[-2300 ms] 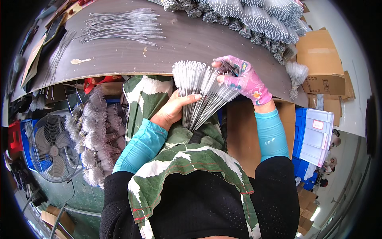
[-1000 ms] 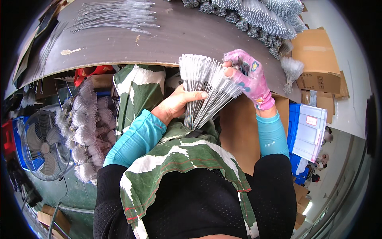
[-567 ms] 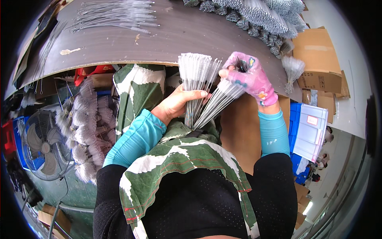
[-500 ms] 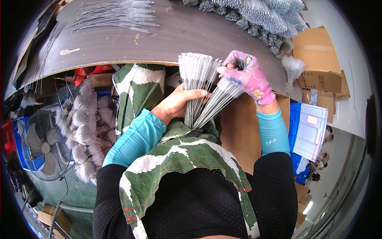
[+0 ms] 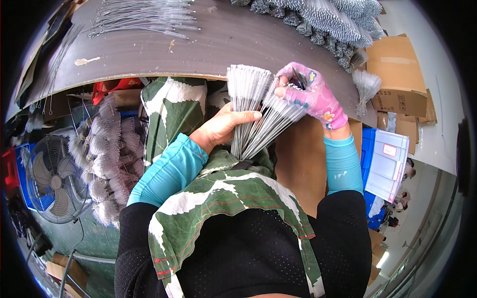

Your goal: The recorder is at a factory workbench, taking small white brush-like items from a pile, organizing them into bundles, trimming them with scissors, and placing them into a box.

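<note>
My bare left hand (image 5: 222,126) is closed round a bundle of thin wire-handled brushes (image 5: 247,85), bristle ends up, over my lap. A second group of the same brushes (image 5: 283,110) fans out to the right, its wire ends meeting the first group low down. My right hand (image 5: 310,93), in a pink flowered glove with bare fingertips, curls at the bristle ends of this group. Thumb and forefinger pinch there; which brush lies between them is too small to tell. Both wire ends rest against my camouflage apron (image 5: 233,186).
Loose brushes (image 5: 144,17) lie on the grey table (image 5: 223,42), with stacked brush bundles (image 5: 338,25) at its far right. Cardboard boxes (image 5: 395,74) and blue and white bins (image 5: 385,159) stand right. A fan (image 5: 58,181) and hanging brush bundles (image 5: 107,154) are left.
The right-hand group has spread wider and leans closer to the left bundle. My right hand has shifted slightly, its fingers now lower over the bristles. My left hand keeps its hold.
</note>
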Demonstrator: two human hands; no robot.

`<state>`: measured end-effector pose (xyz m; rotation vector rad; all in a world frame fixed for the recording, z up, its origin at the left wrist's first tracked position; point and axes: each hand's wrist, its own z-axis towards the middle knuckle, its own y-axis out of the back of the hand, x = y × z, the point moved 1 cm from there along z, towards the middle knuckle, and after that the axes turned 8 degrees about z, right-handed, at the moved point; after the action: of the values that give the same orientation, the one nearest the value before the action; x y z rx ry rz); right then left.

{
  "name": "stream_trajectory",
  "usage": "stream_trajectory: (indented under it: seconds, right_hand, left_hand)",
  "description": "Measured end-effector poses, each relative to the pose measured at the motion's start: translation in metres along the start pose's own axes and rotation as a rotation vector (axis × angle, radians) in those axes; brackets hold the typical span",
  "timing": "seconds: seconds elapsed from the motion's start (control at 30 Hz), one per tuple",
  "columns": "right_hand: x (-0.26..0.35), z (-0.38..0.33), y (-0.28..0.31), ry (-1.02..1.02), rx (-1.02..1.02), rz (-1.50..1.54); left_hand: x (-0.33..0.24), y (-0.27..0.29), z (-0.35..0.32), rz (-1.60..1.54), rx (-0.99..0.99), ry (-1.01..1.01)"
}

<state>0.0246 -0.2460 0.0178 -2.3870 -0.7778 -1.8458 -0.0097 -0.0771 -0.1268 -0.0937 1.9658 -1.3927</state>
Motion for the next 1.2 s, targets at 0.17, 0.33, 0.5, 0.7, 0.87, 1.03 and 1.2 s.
stream_trajectory:
  seconds: [0.17, 0.33, 0.5, 0.7, 0.87, 1.03, 1.2]
  right_hand:
    - [0.024, 0.015, -0.005, -0.048, -0.032, -0.25]
    - [0.014, 0.022, -0.003, -0.085, 0.025, -0.085]
    - [0.005, 0.011, 0.002, -0.043, -0.003, 0.07]
    - [-0.01, -0.004, 0.008, -0.035, -0.074, 0.145]
    - [-0.013, -0.006, 0.008, 0.011, -0.04, 0.097]
    - [-0.006, -0.007, -0.002, 0.07, -0.111, 0.095]
    - [-0.005, -0.003, 0.002, -0.048, -0.075, -0.084]
  left_hand:
    - [0.0, -0.008, -0.001, 0.021, 0.004, 0.011]
    - [-0.004, -0.009, -0.004, -0.034, 0.0, -0.002]
    - [0.003, -0.001, -0.003, -0.129, -0.081, -0.044]
    - [0.006, -0.002, -0.001, -0.114, -0.055, -0.027]
    - [0.005, -0.003, 0.0, -0.079, -0.026, -0.035]
    - [0.003, -0.005, -0.001, -0.07, -0.035, -0.043]
    - [0.001, -0.008, -0.001, -0.03, -0.032, -0.045]
